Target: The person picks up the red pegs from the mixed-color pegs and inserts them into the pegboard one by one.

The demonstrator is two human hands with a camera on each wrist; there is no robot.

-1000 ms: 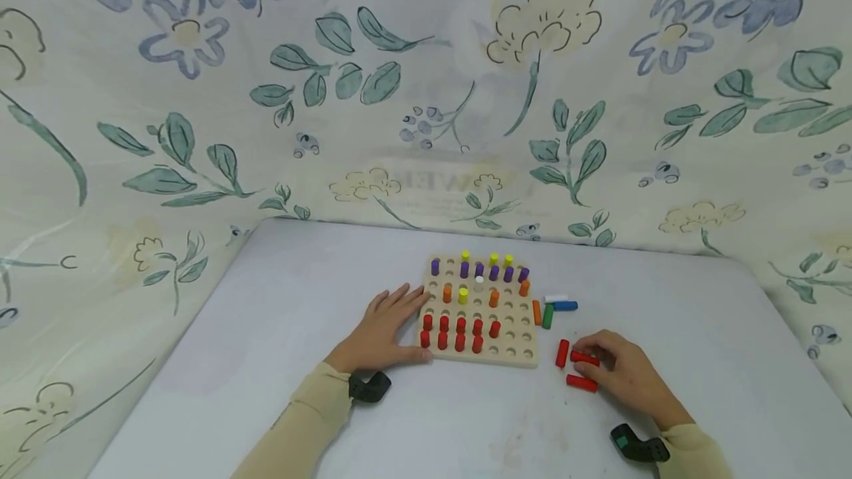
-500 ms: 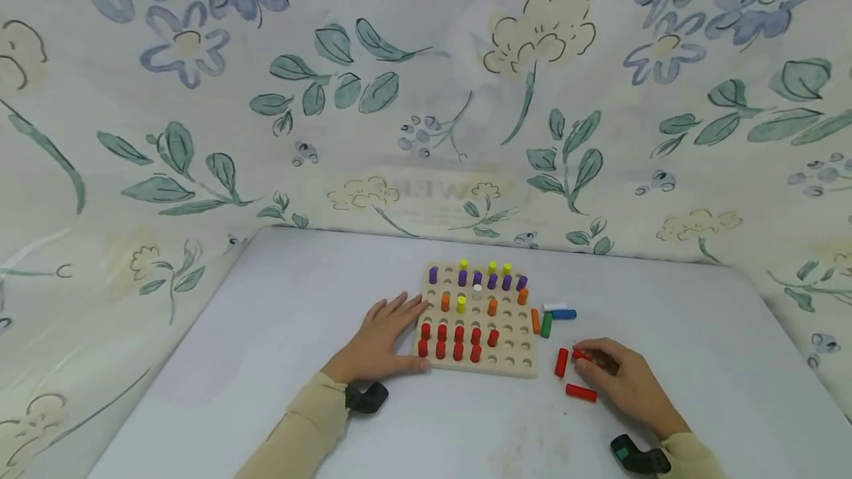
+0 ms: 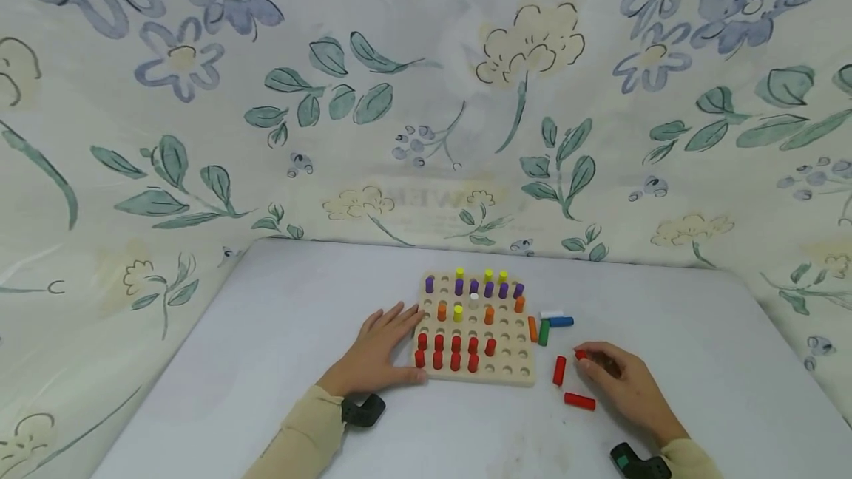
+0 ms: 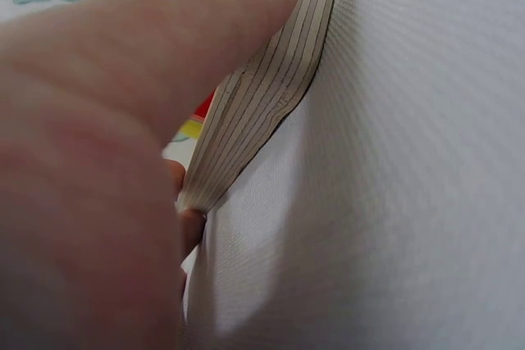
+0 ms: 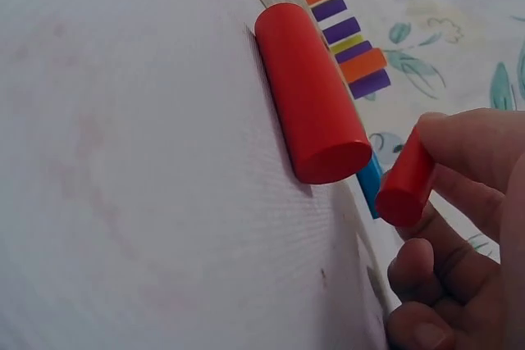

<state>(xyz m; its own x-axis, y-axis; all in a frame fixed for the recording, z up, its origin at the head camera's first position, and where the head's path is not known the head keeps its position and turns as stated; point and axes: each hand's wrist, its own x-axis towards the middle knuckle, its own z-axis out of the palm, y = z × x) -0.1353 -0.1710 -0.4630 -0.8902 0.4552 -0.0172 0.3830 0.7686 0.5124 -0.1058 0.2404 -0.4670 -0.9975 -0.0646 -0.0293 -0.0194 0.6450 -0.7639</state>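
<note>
A pale wooden pegboard point(image 3: 481, 378) lies in the middle of the table, with red, orange, yellow, purple and white pegs upright in some of its holes. At its left side is my left hand point(image 3: 374, 355), fingers spread and touching the edge, thumb by the front left corner. The thumb point(image 4: 164, 34) crosses the board's striped side in the left wrist view. To the right of the board, my right hand point(image 3: 622, 383) pinches a red peg point(image 5: 406, 182) between thumb and forefinger; the fingers hide part of it in the head view.
Two loose red pegs lie near my right hand, one standing lengthwise point(image 3: 559, 371) and one crosswise point(image 3: 580, 401). Beside the board's right edge lie an orange peg point(image 3: 532, 329), a green peg point(image 3: 544, 332), a blue peg point(image 3: 561, 321) and a white peg point(image 3: 551, 314). Floral cloth point(image 3: 426, 161) hangs behind.
My right thumb and finger have closed around the red peg, which lay across between them a second ago. The left hand keeps its place at the board; the head view has tilted up slightly.
</note>
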